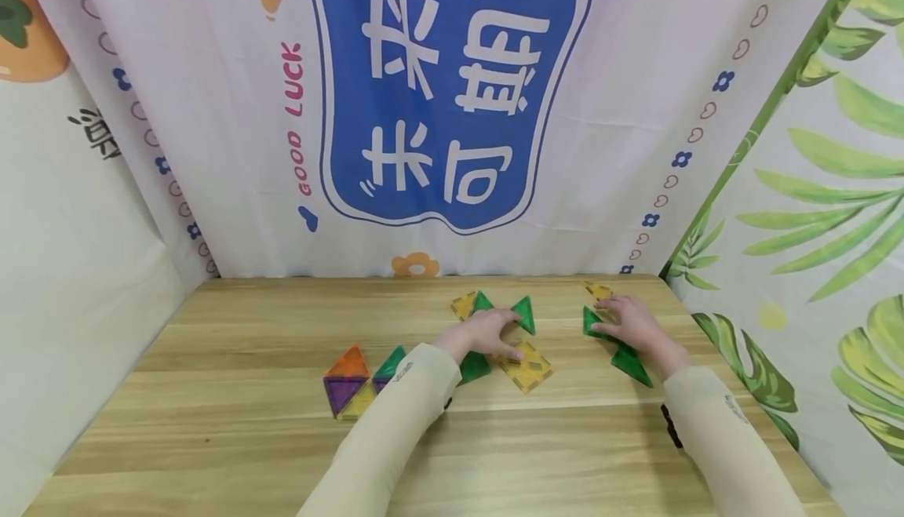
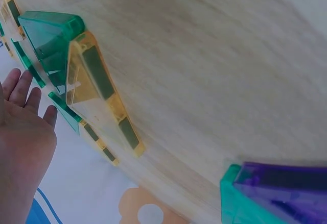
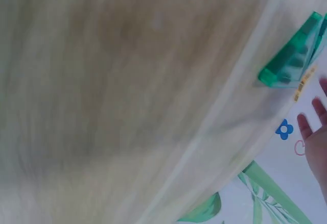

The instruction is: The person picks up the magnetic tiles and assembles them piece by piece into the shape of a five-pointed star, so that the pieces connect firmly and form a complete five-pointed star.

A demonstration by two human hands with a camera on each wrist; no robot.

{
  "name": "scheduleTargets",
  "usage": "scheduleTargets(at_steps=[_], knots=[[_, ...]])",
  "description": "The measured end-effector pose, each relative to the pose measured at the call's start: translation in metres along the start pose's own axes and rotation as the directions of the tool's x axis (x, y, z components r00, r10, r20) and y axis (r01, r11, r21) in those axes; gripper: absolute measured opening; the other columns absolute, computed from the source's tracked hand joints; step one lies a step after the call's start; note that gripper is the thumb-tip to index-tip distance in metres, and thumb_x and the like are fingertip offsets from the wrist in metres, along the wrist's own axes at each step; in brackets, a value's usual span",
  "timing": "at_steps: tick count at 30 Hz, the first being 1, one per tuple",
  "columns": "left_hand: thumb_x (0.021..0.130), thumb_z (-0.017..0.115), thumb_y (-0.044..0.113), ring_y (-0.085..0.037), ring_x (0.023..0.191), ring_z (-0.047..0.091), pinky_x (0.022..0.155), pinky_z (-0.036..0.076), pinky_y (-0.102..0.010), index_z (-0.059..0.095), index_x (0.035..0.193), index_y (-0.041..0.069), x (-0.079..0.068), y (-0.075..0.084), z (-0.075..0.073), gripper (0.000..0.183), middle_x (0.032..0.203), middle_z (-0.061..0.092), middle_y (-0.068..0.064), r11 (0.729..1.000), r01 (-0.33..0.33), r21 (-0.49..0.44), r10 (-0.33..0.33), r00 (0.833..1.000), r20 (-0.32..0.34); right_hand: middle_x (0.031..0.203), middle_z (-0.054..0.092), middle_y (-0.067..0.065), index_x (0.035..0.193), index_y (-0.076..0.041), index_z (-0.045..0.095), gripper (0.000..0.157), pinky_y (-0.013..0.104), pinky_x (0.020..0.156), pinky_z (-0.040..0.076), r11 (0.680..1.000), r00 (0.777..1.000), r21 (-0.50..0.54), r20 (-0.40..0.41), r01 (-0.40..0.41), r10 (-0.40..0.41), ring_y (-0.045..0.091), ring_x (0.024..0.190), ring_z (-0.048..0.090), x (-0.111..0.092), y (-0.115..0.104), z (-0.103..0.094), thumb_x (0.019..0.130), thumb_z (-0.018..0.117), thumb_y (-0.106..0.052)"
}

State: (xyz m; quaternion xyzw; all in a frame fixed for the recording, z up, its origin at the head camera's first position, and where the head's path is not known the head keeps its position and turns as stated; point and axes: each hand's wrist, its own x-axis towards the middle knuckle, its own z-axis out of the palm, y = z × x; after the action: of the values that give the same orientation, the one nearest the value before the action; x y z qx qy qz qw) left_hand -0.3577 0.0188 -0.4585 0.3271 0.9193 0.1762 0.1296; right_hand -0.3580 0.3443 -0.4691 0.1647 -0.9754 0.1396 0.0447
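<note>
In the head view my left hand reaches over a group of magnetic tiles, fingers spread. Its thumb is at a yellow tile, and its fingertips are near a green triangle tile. Another green tile lies partly hidden under this hand. On the right, my right hand is over a green triangle tile, its thumb at the tile's edge. A further green triangle tile lies beside that wrist. In the wrist views the left fingers and right fingers look loosely extended.
Left of the left forearm sits a cluster of joined triangle tiles: orange, purple, yellow and green, partly covered by the sleeve. Yellow tiles also lie near the back edge. A printed curtain hangs behind the wooden table.
</note>
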Motion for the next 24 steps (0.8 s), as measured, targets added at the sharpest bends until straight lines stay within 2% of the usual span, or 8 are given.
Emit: scheduleTargets(at_steps=[5, 9, 13, 17, 24], knots=[[0.079, 0.068, 0.054, -0.023, 0.139, 0.030, 0.114, 0.025, -0.040, 0.037, 0.145, 0.017, 0.001, -0.001, -0.001, 0.082, 0.152, 0.032, -0.005, 1.000, 0.003, -0.007, -0.003, 1.000, 0.005, 0.121, 0.059, 0.021, 0.116, -0.005, 0.066, 0.048, 0.060, 0.097, 0.035, 0.997, 0.997, -0.049, 0.046, 0.064, -0.062, 0.044, 0.115, 0.047, 0.003, -0.008, -0.001, 0.082, 0.071, -0.039], [0.079, 0.068, 0.054, -0.024, 0.140, 0.029, 0.114, 0.025, -0.041, 0.037, 0.145, 0.017, 0.001, -0.001, -0.001, 0.081, 0.153, 0.030, -0.006, 1.000, 0.004, -0.022, -0.004, 1.000, 0.009, 0.122, 0.058, 0.022, 0.119, -0.005, 0.065, 0.046, 0.062, 0.101, 0.031, 0.993, 0.993, -0.050, 0.056, 0.107, -0.104, 0.045, 0.116, 0.047, 0.005, -0.012, 0.002, 0.083, 0.071, -0.033], [0.079, 0.068, 0.054, -0.024, 0.139, 0.030, 0.113, 0.026, -0.041, 0.038, 0.144, 0.017, 0.001, 0.000, -0.001, 0.081, 0.153, 0.031, -0.006, 1.000, 0.007, -0.024, -0.007, 1.000, 0.004, 0.125, 0.057, 0.023, 0.121, -0.004, 0.063, 0.044, 0.063, 0.104, 0.026, 0.986, 0.984, -0.026, 0.071, 0.164, -0.162, 0.044, 0.117, 0.047, 0.009, -0.018, 0.005, 0.084, 0.070, -0.027], [0.079, 0.069, 0.053, -0.023, 0.139, 0.031, 0.113, 0.027, -0.040, 0.038, 0.144, 0.017, 0.000, 0.000, -0.001, 0.081, 0.152, 0.033, -0.005, 0.999, 0.010, -0.032, -0.009, 1.000, 0.004, 0.128, 0.055, 0.021, 0.124, -0.005, 0.061, 0.043, 0.060, 0.103, 0.029, 0.980, 0.974, 0.006, 0.107, 0.201, -0.200, 0.042, 0.120, 0.046, 0.013, -0.025, 0.007, 0.086, 0.069, -0.022], [0.080, 0.068, 0.052, -0.022, 0.138, 0.032, 0.112, 0.028, -0.038, 0.037, 0.145, 0.016, 0.000, 0.000, 0.000, 0.080, 0.150, 0.036, -0.003, 1.000, 0.010, -0.028, -0.010, 1.000, 0.009, 0.135, 0.053, 0.013, 0.129, -0.010, 0.058, 0.041, 0.058, 0.102, 0.033, 0.976, 0.963, 0.087, 0.169, 0.199, -0.211, 0.038, 0.125, 0.041, 0.015, -0.034, 0.009, 0.088, 0.065, -0.010]])
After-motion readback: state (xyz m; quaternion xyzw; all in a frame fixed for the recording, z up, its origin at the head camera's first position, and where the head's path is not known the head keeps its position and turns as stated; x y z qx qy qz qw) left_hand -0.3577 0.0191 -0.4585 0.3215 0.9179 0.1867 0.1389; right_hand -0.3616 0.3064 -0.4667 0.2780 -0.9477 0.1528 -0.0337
